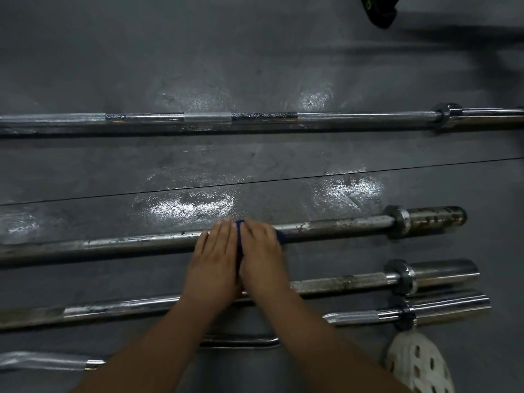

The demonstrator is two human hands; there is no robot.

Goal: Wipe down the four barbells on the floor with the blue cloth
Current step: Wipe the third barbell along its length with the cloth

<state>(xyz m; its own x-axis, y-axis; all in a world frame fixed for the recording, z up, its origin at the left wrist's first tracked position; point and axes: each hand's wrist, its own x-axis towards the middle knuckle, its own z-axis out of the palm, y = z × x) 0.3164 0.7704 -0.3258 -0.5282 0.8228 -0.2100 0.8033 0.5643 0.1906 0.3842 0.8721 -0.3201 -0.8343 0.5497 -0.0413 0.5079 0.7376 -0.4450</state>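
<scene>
Nearest, at the right of the floor [85, 171], a white perforated shoe [416, 364] sits just beside the sleeve end of the bent barbell [238, 342], the closest of the 4. Just beyond it lies the near straight barbell [340, 283], patchy with rust.

Both forearms reach over these 2 bars to the middle barbell [141, 242]. The blue cloth [239, 231] is draped over its shaft about midway along the visible length. It shows as a dark strip between the hands and as a tuft past the right hand's outer edge. The left hand [215, 259] lies flat, its fingers [224, 231] straight and pressing down across the bar. The right hand [261, 256] appears to bend its fingers over cloth and shaft, grasping them; whether the tips reach under the bar is hidden.

The middle barbell's long axis runs left to right, angled slightly toward the far right, with its collar [398, 221] and rusty sleeve [436, 218] at the right end.

Risks from here:
- The bar is round and the floor looks slick, so a hard push could roll it away.
- Rough, pitted patches on the shaft could snag or bunch the cloth.
- A fast stroke to the right could run the knuckles into the collar.

Farther off, past a floor seam [283, 181], the far barbell [354, 119] lies parallel. A black object [380, 9] sits toward the far right.
</scene>
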